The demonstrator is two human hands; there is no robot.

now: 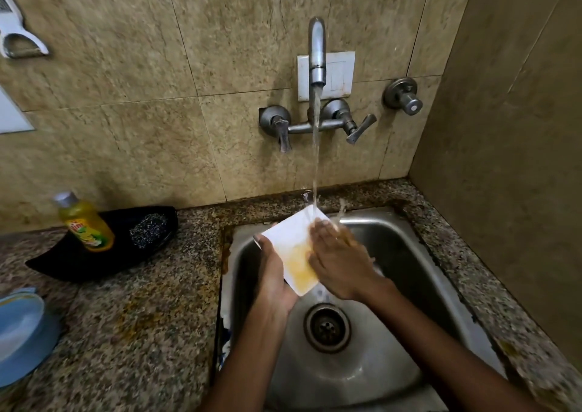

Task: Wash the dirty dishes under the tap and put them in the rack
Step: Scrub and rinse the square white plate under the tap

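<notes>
A white square plate (294, 243) smeared with yellow residue is tilted over the steel sink (400, 263), under the water running from the wall tap (316, 52). My left hand (274, 273) grips the plate's left edge from below, thumb on the rim. My right hand (338, 263) lies flat on the plate's face with straight fingers, its fingertips in the stream. Part of the plate is hidden under that hand.
A yellow dish-soap bottle (83, 222) and a steel scrubber (148, 230) rest on a black dish (63, 265) left of the sink. A blue plastic bowl (22, 329) sits at the left edge of the speckled counter (141, 317). The drain (327, 328) lies below the plate.
</notes>
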